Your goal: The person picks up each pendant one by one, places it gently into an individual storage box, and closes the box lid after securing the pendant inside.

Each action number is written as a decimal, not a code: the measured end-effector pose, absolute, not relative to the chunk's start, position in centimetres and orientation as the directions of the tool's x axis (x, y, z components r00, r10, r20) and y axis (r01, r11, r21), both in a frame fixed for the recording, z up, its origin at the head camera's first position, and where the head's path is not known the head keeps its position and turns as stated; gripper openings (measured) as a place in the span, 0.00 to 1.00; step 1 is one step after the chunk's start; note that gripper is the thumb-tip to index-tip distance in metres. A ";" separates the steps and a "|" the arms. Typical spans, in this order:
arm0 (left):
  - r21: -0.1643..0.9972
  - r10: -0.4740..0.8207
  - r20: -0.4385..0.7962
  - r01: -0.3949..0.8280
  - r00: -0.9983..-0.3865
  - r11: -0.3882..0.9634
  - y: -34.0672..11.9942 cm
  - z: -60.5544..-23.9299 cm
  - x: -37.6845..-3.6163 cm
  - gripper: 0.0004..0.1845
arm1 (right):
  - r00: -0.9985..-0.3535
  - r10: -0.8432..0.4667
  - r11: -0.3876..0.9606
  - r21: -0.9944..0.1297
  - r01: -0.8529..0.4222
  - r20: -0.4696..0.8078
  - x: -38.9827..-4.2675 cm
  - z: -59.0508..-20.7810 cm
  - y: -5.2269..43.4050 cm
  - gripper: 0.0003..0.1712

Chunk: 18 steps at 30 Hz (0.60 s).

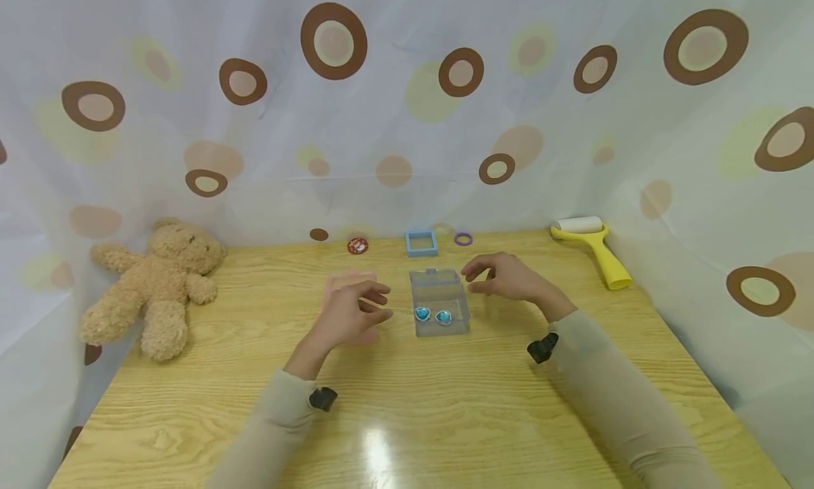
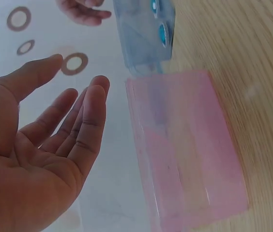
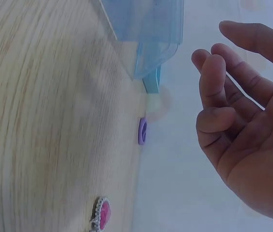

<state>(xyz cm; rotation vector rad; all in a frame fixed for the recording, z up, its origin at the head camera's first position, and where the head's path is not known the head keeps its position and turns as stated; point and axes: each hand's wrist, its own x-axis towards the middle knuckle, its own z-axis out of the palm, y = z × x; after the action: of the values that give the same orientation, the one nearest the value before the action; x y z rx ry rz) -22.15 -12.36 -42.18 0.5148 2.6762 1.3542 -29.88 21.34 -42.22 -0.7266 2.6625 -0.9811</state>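
Here, my pale sleeves [image 1: 636,397] reach in over a wood-grain table [image 1: 407,418], a black device [image 1: 323,398] strapped at each wrist. My left hand [image 1: 348,314] is loosely bent, thumb and fingertips apart, in front of part of a pink box [image 2: 189,150]. My right hand [image 1: 505,277] is likewise relaxed, thumb parted from softly bent fingers, just beside the right edge of a clear box [image 1: 440,295]. That box sits on the table between my hands, two blue gems [image 1: 444,317] side by side at its near end — in it or on it, I cannot tell. A pink gem [image 3: 101,213] shows on the tabletop in the right wrist view. Far left, a tan bear [image 1: 162,284] leans by the curtain [image 1: 394,107]; far right lies a yellow-handled roller [image 1: 600,252]. Along the back — left to right — are a red disc [image 1: 357,246], a blue frame [image 1: 422,253] and a purple ring [image 1: 463,244].
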 end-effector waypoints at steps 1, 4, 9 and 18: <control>0.798 0.338 0.065 0.252 -0.939 0.547 -12.7 -42.2 -22.1 0.22 | -0.860 -0.510 0.659 -0.656 -0.367 -0.031 -29.9 -42.2 21.5 0.19; 0.797 0.324 0.067 0.246 -0.944 0.552 -13.7 -42.3 -22.0 0.22 | -0.873 -0.486 0.671 -0.656 -0.345 -0.039 -29.8 -42.2 22.0 0.19; 0.801 0.292 0.043 0.207 -0.956 0.562 -15.2 -42.3 -21.8 0.22 | -0.887 -0.462 0.667 -0.669 -0.328 -0.026 -29.9 -42.5 23.0 0.17; 0.825 0.250 -0.020 0.125 -0.968 0.551 -17.3 -42.5 -21.8 0.22 | -0.913 -0.407 0.697 -0.654 -0.292 -0.027 -30.3 -42.3 24.7 0.17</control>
<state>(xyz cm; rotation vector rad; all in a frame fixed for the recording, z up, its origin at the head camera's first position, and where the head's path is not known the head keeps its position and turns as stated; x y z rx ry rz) -21.80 -17.27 -42.47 0.3218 2.6452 1.3915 -30.32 24.74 -42.31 -0.5680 2.7359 -1.0113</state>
